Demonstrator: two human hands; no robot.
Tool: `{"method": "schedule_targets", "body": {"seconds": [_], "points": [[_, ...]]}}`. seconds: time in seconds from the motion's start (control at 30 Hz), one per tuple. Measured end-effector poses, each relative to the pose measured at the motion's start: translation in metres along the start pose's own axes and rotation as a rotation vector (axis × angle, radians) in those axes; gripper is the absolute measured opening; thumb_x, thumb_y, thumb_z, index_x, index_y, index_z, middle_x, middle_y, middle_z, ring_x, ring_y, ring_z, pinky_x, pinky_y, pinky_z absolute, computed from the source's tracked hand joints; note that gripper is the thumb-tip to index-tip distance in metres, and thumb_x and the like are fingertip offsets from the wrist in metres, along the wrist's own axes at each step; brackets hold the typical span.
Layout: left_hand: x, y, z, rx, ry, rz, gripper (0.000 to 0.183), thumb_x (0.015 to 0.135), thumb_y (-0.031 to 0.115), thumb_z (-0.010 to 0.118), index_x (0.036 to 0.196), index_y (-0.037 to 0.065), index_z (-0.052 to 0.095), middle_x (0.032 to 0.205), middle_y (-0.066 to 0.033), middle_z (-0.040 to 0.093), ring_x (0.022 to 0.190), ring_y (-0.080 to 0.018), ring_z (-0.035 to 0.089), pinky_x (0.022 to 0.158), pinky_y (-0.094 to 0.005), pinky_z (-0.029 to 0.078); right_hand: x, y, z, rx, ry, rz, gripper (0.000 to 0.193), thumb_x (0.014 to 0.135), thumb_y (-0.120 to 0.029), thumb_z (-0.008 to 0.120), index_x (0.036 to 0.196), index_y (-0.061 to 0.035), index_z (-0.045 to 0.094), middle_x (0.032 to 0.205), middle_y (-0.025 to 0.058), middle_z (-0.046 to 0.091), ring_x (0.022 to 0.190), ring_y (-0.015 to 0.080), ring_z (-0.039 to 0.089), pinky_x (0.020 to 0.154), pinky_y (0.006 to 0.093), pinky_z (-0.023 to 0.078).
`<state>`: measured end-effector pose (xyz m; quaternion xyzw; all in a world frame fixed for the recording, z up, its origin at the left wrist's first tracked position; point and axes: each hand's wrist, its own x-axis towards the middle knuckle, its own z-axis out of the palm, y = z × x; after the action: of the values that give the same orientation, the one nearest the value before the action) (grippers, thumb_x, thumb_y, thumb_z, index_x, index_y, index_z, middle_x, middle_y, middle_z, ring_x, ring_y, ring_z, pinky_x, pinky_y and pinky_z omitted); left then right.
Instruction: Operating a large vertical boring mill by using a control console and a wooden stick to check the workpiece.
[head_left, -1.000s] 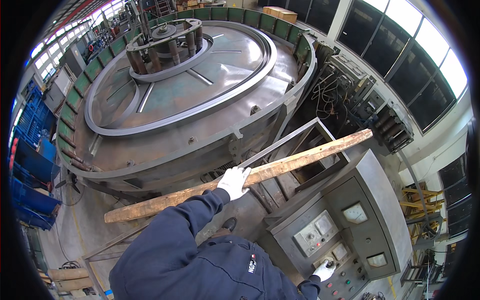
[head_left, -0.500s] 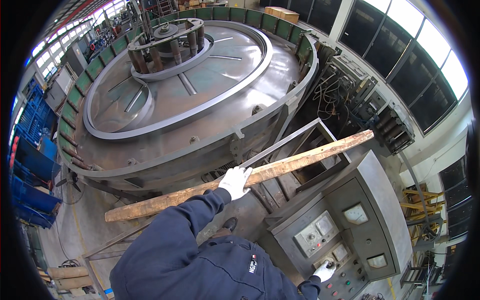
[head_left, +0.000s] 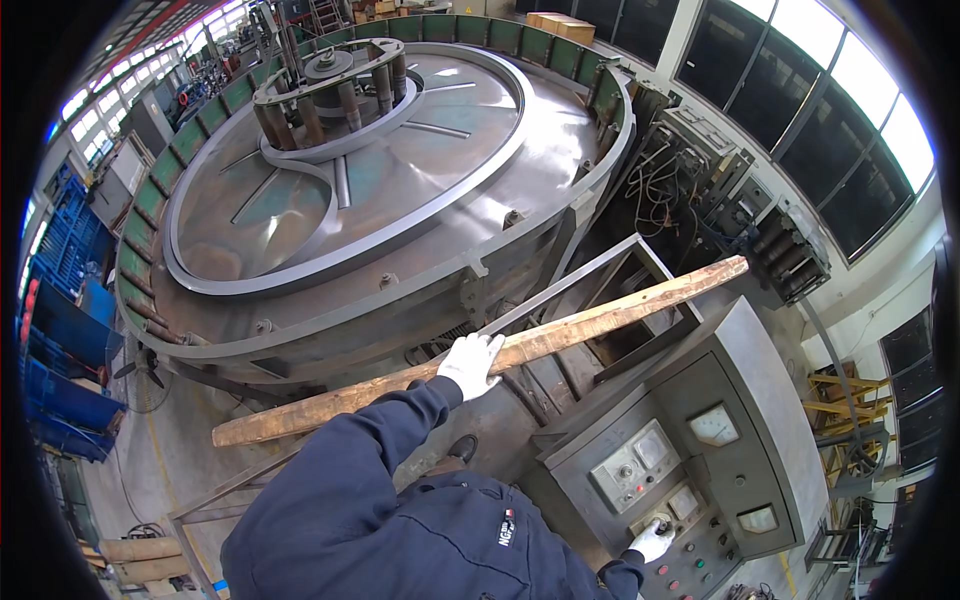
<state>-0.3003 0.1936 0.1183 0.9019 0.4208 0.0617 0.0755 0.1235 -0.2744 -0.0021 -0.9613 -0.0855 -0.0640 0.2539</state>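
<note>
In the head view, the left hand [head_left: 469, 366], white-gloved, lies palm down just below centre, towards 6 o'clock, over a long wooden plank [head_left: 580, 325]. The plank slants from 8 o'clock to just short of 3 o'clock. How firmly the fingers hold it cannot be told, as its underside is hidden. With one hand near its middle, it could tip or swing if leaned on unevenly; whether the metal frame [head_left: 560, 285] bears it is unclear.

At 5 o'clock the right hand [head_left: 652, 541], also gloved, has its fingers narrowed around a dark knob [head_left: 664, 525] on the grey control cabinet [head_left: 690, 385]. An unintended twist there might alter a setting, and a slip of the wrist could brush a red button [head_left: 662, 571] just below.

From 9 round to 12 o'clock spreads the round metal plate [head_left: 420, 170] inside its walled rim [head_left: 390, 325], with a raised ring [head_left: 225, 287] on top. Should that plate be turning, a plank end or the loose dark sleeve [head_left: 345, 450] straying over the rim could be caught. Splitting attention between plank and knob would make that likelier.
</note>
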Motion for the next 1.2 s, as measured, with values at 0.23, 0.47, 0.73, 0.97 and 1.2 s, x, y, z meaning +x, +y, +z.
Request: {"method": "schedule_targets", "body": {"seconds": [0.23, 0.47, 0.73, 0.97, 1.2], "points": [[-0.001, 0.0, -0.003, 0.006, -0.026, -0.015, 0.084, 0.093, 0.046, 0.076, 0.157, -0.002, 0.049, 0.131, -0.0212, 0.066, 0.117, -0.0377, 0.061, 0.104, -0.0487, 0.05, -0.003, -0.009, -0.004, 0.009, -0.013, 0.012, 0.042, 0.1, -0.021, 0.076, 0.133, 0.0046, 0.07, 0.127, 0.0235, 0.074, 0.116, 0.0368, 0.071, 0.105, 0.0426, 0.055], [0.0, 0.004, -0.005, -0.003, -0.037, -0.023, 0.084, 0.093, 0.046, 0.075, 0.158, -0.001, 0.049, 0.132, -0.0208, 0.066, 0.118, -0.0377, 0.061, 0.105, -0.0486, 0.049, 0.001, -0.004, -0.002, 0.028, -0.011, 0.019, 0.041, 0.1, -0.02, 0.076, 0.133, 0.0024, 0.071, 0.124, 0.0222, 0.075, 0.114, 0.0363, 0.072, 0.103, 0.0425, 0.055], [-0.006, -0.001, -0.001, 0.046, -0.057, -0.035, 0.089, 0.093, 0.049, 0.077, 0.161, 0.001, 0.047, 0.133, -0.0169, 0.064, 0.12, -0.0326, 0.059, 0.102, -0.0457, 0.047, 0.0, -0.001, 0.002, 0.03, -0.022, 0.027, 0.042, 0.099, -0.022, 0.076, 0.133, 0.0022, 0.071, 0.124, 0.0221, 0.074, 0.115, 0.0365, 0.071, 0.103, 0.0439, 0.055], [0.007, 0.011, -0.021, -0.038, -0.029, -0.011, 0.082, 0.085, 0.041, 0.083, 0.149, -0.003, 0.056, 0.132, -0.0244, 0.067, 0.118, -0.0415, 0.064, 0.101, -0.0524, 0.053, -0.008, 0.0, 0.001, 0.018, 0.011, 0.056, 0.049, 0.097, -0.022, 0.077, 0.136, 0.005, 0.069, 0.133, 0.0234, 0.074, 0.125, 0.0382, 0.069, 0.112, 0.0449, 0.052], [0.012, 0.015, 0.005, -0.048, 0.048, -0.019, 0.086, 0.078, 0.033, 0.092, 0.149, 0.0, 0.057, 0.134, -0.023, 0.068, 0.127, -0.043, 0.062, 0.111, -0.0516, 0.051, -0.002, -0.014, 0.002, -0.052, 0.032, 0.128, 0.051, 0.094, -0.038, 0.078, 0.133, -0.0052, 0.071, 0.132, 0.0221, 0.073, 0.127, 0.0401, 0.068, 0.111, 0.049, 0.053]]}}
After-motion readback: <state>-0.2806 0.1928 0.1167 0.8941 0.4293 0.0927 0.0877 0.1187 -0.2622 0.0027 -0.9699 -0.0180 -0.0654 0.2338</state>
